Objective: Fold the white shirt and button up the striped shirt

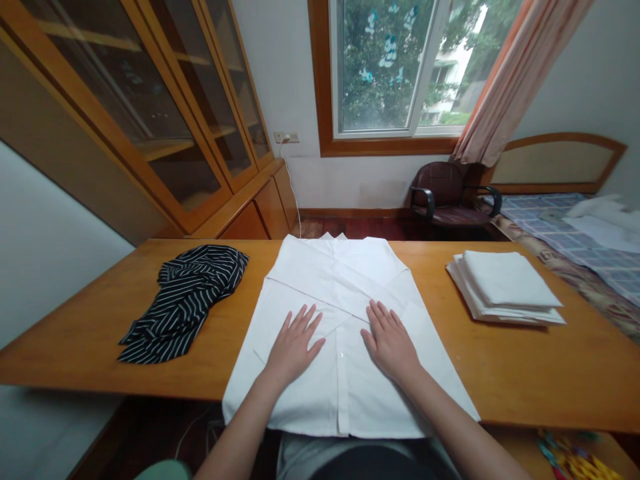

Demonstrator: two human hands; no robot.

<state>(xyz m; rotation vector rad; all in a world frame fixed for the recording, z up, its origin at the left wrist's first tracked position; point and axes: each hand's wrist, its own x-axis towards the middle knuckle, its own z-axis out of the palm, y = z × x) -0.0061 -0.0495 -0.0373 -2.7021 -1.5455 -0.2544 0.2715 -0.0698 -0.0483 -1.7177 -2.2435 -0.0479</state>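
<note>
A white button-up shirt [320, 393] is spread on the wooden table, its collar at the far edge and its hem hanging slightly over the near edge. Both sleeves are folded in across the chest, one crossing over the other. My left hand [293, 343] lies flat on the left half of the shirt, fingers spread, beside a sleeve end. On the right half, near the lower edge of the folded sleeve, my right hand [390, 339] rests palm down with its fingers stretched out. Neither hand grips the cloth.
A crumpled black garment with white stripes [193, 300] lies on the table's left. Folded white cloths [505, 287] are stacked at the right of the table [530, 373]. Beyond stand a glass-door cabinet [200, 133], an office chair [443, 193] and a bed [575, 220].
</note>
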